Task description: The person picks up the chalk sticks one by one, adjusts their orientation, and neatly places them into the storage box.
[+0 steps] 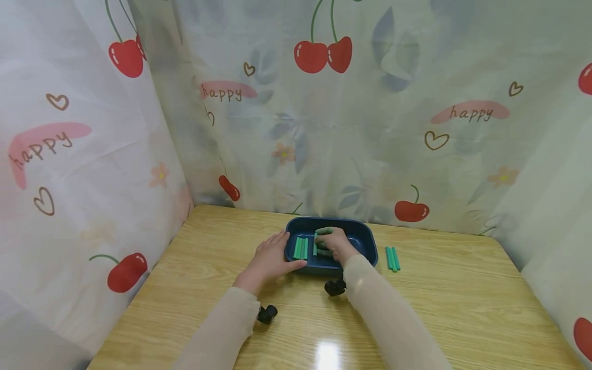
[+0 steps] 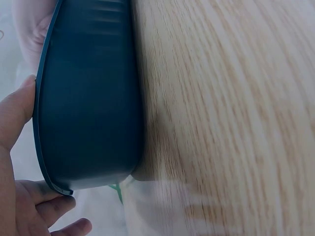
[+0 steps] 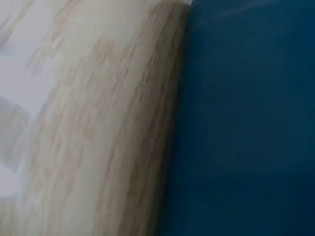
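Observation:
A dark blue plastic box [image 1: 342,223] stands on the table with its long side facing me. Several green sticks [image 1: 300,248] lie side by side in its left part. My left hand [image 1: 272,257] grips the box's left end, thumb on the near rim and fingers on the left side; in the left wrist view the thumb [image 2: 22,105] presses the rim. Reaching inside the box, my right hand [image 1: 336,243] pinches one green stick [image 1: 315,244] just right of that row. The right wrist view shows only the box wall [image 3: 246,123] and wood.
More green sticks [image 1: 393,258] lie together on the wooden table [image 1: 444,298], right of the box. A curtain [image 1: 324,128] printed with cherries hangs behind the table and along both sides. Black wrist camera mounts [image 1: 335,287] sit beneath both sleeves.

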